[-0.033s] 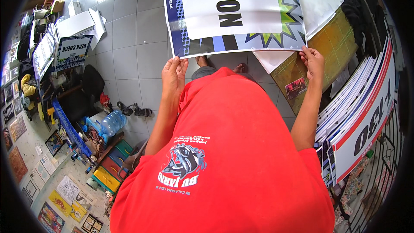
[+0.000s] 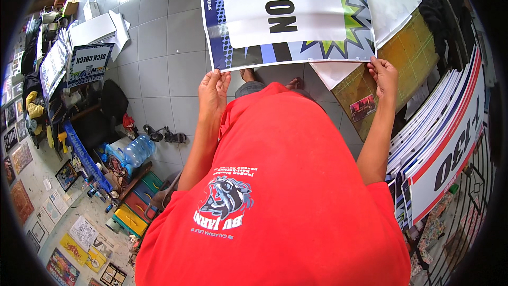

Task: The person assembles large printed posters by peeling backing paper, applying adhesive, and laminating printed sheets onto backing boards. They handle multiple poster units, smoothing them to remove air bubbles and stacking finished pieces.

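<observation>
A large printed poster (image 2: 254, 21), white with blue, black and lime-green artwork, stretches away from me at the top of the view. Its far part runs out of the picture. My left hand (image 2: 213, 90) pinches the near left corner between thumb and fingers. At the near right corner, my right hand (image 2: 384, 76) grips the poster the same way. The near edge hangs fairly straight between both hands, above the floor and my feet. Plain white sheeting (image 2: 391, 5) shows beyond the poster's right side.
A worn yellow-green cutting mat (image 2: 407, 55) lies right of the poster. Stacked printed boards (image 2: 450, 143) lean at the right beside a metal rack. To the left are a signboard (image 2: 90, 63), a blue water jug (image 2: 139, 151), sandals (image 2: 165, 134) and a cluttered bench. Grey tiles (image 2: 185, 32) cover the floor.
</observation>
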Action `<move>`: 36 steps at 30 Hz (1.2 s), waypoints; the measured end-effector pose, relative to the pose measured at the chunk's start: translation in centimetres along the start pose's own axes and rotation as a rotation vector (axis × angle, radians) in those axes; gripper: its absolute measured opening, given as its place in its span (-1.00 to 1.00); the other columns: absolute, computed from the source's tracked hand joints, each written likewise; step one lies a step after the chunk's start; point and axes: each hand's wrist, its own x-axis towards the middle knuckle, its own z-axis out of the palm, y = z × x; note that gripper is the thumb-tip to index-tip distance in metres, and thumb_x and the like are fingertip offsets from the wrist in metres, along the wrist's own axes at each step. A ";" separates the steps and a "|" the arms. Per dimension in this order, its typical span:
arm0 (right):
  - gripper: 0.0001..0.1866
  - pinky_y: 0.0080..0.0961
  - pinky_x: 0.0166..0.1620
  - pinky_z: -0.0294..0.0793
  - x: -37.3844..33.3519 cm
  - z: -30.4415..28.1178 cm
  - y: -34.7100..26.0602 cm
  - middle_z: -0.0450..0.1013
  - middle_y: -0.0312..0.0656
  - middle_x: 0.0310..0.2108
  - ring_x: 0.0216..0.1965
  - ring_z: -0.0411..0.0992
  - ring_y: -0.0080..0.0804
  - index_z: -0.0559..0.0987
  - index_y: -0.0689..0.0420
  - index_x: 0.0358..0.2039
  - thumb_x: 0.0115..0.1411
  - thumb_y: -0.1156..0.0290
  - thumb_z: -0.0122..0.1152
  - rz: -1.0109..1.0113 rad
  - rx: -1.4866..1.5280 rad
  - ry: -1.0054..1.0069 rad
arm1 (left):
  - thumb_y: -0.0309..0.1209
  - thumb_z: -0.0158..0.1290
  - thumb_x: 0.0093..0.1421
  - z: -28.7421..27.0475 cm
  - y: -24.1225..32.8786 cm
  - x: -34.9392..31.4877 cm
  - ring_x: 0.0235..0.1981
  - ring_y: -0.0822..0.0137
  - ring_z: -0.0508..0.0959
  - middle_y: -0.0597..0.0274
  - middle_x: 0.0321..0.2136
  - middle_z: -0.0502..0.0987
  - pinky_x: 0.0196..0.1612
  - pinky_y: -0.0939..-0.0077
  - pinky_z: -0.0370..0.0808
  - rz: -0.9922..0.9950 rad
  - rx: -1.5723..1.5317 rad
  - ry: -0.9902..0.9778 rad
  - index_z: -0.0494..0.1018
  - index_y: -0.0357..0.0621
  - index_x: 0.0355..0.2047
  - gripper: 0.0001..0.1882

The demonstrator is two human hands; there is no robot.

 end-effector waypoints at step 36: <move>-0.79 -0.72 -0.37 0.48 -0.8 0.2 0.4 0.50 -0.21 -0.37 -0.39 0.49 -0.56 0.46 0.32 -0.19 0.14 0.57 0.12 -0.077 0.074 -0.033 | -0.54 -0.02 0.23 -0.9 1.4 0.6 -0.27 0.31 0.59 0.12 -0.35 0.53 -0.14 0.49 0.56 0.053 0.200 -0.098 0.34 -0.24 -0.27 -0.92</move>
